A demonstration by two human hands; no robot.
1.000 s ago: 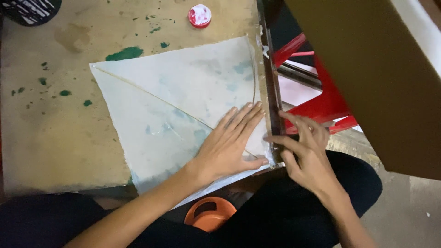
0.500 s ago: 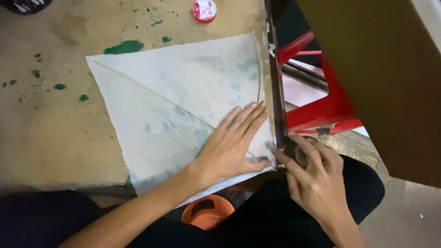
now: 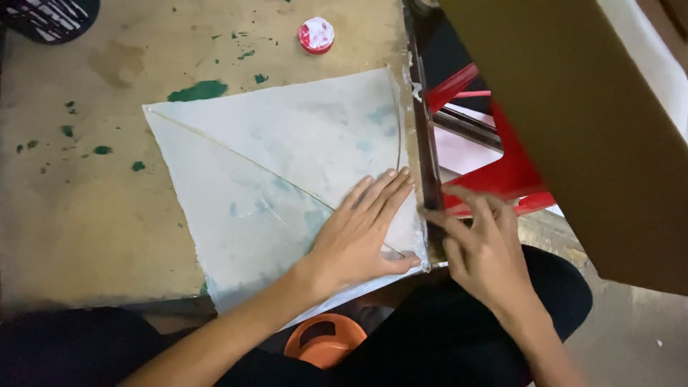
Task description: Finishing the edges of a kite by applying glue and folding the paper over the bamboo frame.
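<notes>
A pale paper sheet [image 3: 279, 165], shaped like a kite with thin sticks across it, lies on a worn brown table [image 3: 93, 208]. My left hand [image 3: 362, 233] presses flat on the sheet's near right corner, fingers together and stretched out. My right hand [image 3: 484, 251] is at the table's right edge, just past that corner, with its fingertips pinching at the sheet's edge beside a dark strip [image 3: 428, 158] that runs along the table side. What the fingers pinch is too small to tell.
A small red and white lid [image 3: 316, 35] sits at the table's far side. Green paint spots [image 3: 198, 91] mark the tabletop. A red stool [image 3: 502, 161] stands right of the table, a large brown board [image 3: 573, 122] above it. An orange tub [image 3: 324, 340] sits below.
My right hand has slid slightly toward me along the table's right edge. My left hand stays pressed on the sheet. The view has shifted a little.
</notes>
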